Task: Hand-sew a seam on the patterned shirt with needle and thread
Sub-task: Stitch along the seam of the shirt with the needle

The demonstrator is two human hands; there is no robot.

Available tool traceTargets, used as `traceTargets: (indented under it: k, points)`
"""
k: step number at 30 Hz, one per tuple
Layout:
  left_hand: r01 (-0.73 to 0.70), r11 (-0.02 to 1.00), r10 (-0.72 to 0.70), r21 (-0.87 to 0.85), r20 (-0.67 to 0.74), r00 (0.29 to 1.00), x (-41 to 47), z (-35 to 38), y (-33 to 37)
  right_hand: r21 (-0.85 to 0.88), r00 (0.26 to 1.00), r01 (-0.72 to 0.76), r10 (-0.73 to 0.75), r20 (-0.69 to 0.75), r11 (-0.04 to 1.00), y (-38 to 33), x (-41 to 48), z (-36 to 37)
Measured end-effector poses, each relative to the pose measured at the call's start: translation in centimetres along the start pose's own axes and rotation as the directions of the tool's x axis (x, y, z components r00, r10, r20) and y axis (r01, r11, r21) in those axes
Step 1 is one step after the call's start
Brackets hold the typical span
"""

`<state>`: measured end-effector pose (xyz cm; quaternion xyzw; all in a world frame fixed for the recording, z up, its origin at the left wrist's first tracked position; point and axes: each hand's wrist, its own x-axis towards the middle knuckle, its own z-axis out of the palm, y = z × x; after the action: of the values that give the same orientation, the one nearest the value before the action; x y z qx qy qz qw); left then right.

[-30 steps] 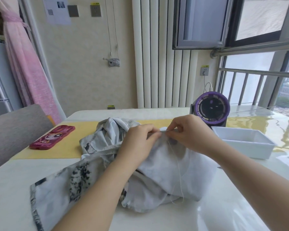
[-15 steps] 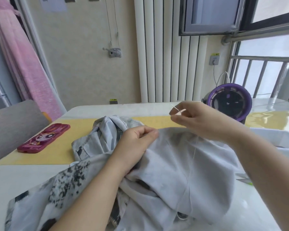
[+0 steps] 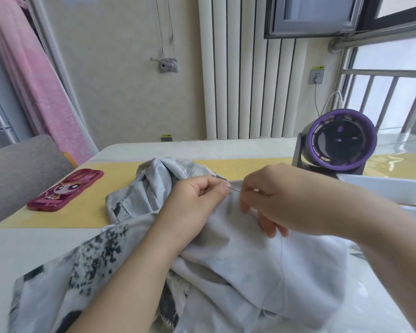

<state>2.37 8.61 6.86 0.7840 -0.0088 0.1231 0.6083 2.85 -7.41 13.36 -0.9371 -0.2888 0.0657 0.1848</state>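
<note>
The grey-white shirt (image 3: 250, 265) with black speckled print lies bunched on the table, its plain inner side up. My left hand (image 3: 197, 200) pinches a fold of its edge between thumb and fingers. My right hand (image 3: 274, 195) pinches a thin needle (image 3: 234, 190) whose tip points left into the cloth beside my left thumb. A pale thread (image 3: 282, 260) runs down the fabric below my right hand; it is faint.
A pink phone case (image 3: 65, 189) lies on the yellow mat (image 3: 87, 212) at the left. A purple fan (image 3: 339, 145) stands at the back right, with a white tray (image 3: 389, 188) in front of it. A grey chair back (image 3: 17, 169) is at far left.
My right hand, raised with the needle half a second ago, has come back down to the fabric edge by my left thumb. The camera has tilted and moved closer.
</note>
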Motion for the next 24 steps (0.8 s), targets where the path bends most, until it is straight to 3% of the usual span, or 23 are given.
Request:
traceTargets:
  k: [24]
  points:
    - [-0.021,1.000,0.021,0.011,0.002,1.000,0.12,-0.14,-0.13,0.090,0.994,-0.104,0.107,-0.030,0.991,-0.14,0.40,0.22]
